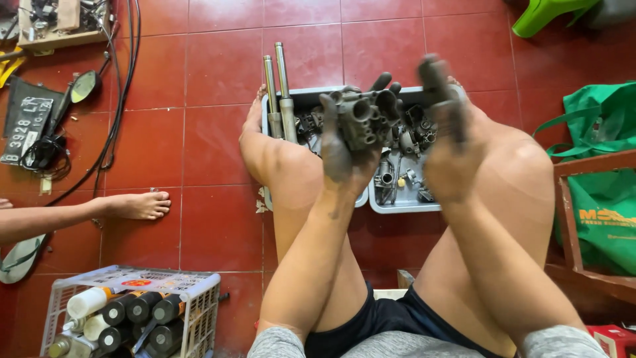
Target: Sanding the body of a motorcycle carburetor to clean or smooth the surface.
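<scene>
1. Greasy black grime coats both of my hands, raised above my knees over the floor.
2. My left hand point(344, 149) is closed around a grey metal carburettor body point(366, 118), fingers wrapped behind it, its round ports facing me.
3. My right hand point(450, 142) is just beside it, to the right, with one blackened finger pointing up; I cannot tell whether it holds anything, since it is blurred.
4. Right beyond both hands, between my feet, a grey plastic tray point(404, 202) lies on the red tiled floor point(218, 219), packed with small oily metal parts.
5. Two steel fork tubes point(281, 93) lean out of the tray's far left corner, just left of my left hand.
6. Further left of my left hand, another person's bare foot point(136, 205) rests on the tiles.
7. Near me on the left, below that foot, a white wire-sided crate point(132, 311) holds black cylinders lying on their sides.
8. Far left and beyond, a round mirror point(84, 86) and black cables point(122, 79) lie on the floor.
9. Well right of my right hand, a green bag point(606, 192) sits behind a wooden frame point(583, 219).
</scene>
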